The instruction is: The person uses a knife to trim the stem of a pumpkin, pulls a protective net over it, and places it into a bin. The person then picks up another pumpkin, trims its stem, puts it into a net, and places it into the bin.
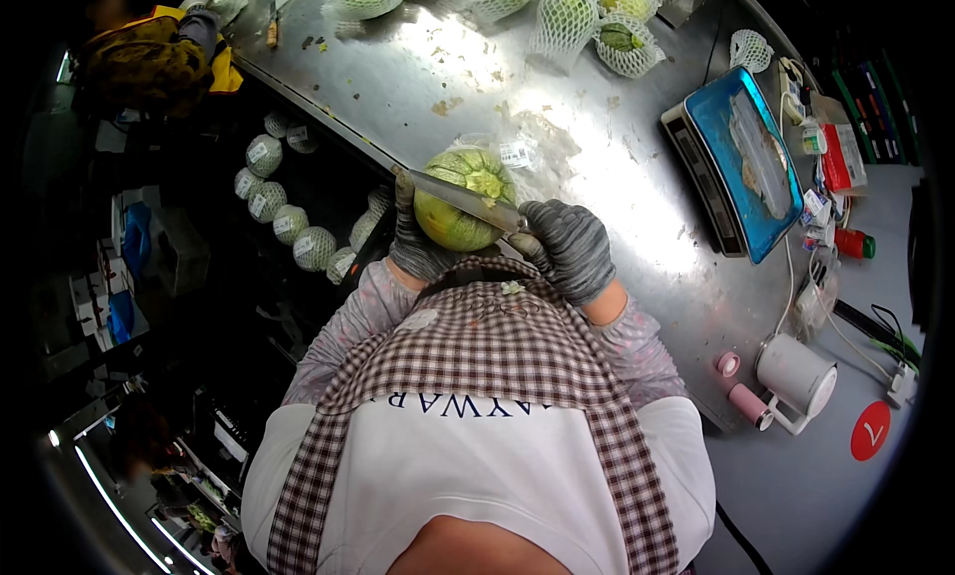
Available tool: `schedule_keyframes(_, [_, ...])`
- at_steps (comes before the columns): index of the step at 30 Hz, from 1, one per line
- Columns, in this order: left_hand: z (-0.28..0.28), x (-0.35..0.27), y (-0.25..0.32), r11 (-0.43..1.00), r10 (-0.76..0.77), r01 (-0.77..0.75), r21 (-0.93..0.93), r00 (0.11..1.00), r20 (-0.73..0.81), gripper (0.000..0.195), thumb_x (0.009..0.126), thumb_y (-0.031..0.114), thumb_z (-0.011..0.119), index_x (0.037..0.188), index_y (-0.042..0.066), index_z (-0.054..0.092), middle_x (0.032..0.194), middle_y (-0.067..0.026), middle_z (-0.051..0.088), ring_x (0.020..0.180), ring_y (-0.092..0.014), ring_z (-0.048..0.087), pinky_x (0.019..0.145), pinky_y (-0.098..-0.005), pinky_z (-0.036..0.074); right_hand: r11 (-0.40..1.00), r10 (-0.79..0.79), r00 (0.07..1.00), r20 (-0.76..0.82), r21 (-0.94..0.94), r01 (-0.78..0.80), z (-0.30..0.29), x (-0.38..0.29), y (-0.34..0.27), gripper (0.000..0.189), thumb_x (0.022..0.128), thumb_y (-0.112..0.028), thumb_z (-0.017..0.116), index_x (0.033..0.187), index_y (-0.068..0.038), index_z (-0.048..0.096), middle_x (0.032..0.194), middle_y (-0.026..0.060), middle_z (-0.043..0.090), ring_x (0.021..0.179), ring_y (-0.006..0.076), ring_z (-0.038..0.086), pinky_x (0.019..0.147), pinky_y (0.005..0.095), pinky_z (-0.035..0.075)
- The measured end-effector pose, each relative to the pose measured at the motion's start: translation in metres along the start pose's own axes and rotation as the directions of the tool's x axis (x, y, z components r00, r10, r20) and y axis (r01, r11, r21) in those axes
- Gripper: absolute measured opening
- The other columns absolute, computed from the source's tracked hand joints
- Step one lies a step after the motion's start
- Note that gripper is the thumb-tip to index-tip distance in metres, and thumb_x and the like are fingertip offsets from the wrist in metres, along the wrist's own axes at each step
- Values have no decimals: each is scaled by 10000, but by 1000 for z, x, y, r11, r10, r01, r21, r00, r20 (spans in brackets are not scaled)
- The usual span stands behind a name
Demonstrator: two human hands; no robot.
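Observation:
A round green squash (456, 218) with a pale cut stem end is held before my chest, over the near edge of the steel table. My left hand (418, 243), in a grey knit glove, cups it from the left and below. In my right hand (573, 247), gloved the same way, is the handle of a kitchen knife (466, 200). Its broad blade lies across the squash, the tip pointing left towards my left thumb. Just beyond the squash, a crumpled clear plastic bag (548, 153) with a printed label rests on the table.
Several squashes in white foam nets (567, 15) lie along the steel table's (388, 90) far side. A blue-topped scale (746, 165) stands right, near a grey kettle (794, 381) and pink bottle (750, 406). Labelled netted produce (267, 200) sits lower left. Another person (160, 60) works far left.

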State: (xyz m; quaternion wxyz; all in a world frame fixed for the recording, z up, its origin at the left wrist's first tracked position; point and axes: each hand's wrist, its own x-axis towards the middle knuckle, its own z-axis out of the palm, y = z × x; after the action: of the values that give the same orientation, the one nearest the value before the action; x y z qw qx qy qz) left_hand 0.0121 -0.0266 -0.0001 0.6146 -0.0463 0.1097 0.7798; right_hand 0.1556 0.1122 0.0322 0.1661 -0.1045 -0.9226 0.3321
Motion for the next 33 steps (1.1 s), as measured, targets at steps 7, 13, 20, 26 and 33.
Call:
schedule_keyframes(7, [-41, -2, 1, 999, -33, 30, -31, 995, -96, 842, 767, 627, 471, 1321, 39, 230, 1289, -216, 329, 1149, -312, 419, 922, -430, 410, 997, -67, 998, 4, -25, 67, -7, 3, -2, 347, 769, -400, 570, 910, -84, 595, 645, 77, 528, 566, 242, 542, 512, 346, 417])
schedule_keyframes(13, [-30, -2, 4, 996, -90, 90, 12, 996, -10, 892, 721, 641, 513, 1306, 24, 244, 1258, -262, 339, 1099, -381, 439, 813, -494, 446, 994, -86, 996, 14, -59, 86, -9, 2, 3, 342, 761, -393, 581, 913, -87, 601, 654, 70, 526, 545, 229, 528, 504, 342, 407])
schedule_keyframes(20, [-32, -1, 4, 996, -89, 88, 28, 995, 44, 949, 667, 658, 562, 1288, 5, 259, 1222, -315, 349, 1042, -461, 463, 685, -569, 488, 993, -92, 996, -3, -78, 92, 2, 0, 19, 342, 761, -407, 576, 893, -93, 598, 647, 65, 523, 559, 232, 526, 529, 340, 405])
schedule_keyframes(26, [-41, 0, 13, 979, -202, 201, -29, 979, -12, 931, 630, 623, 618, 1324, 103, 280, 1283, -281, 320, 1108, -457, 424, 750, -584, 481, 994, -104, 993, -56, -27, 103, 8, -3, 33, 320, 777, -356, 592, 875, -51, 589, 644, 99, 544, 561, 267, 536, 533, 347, 421])
schedule_keyframes(33, [-17, -4, 20, 965, -243, 257, -43, 948, 206, 995, 649, 688, 539, 1332, 35, 227, 1289, -355, 230, 1001, -615, 391, 589, -629, 488, 937, 331, 930, -159, 169, -305, 14, -19, 69, 275, 780, -276, 614, 933, -48, 593, 758, 142, 601, 668, 290, 591, 599, 335, 464])
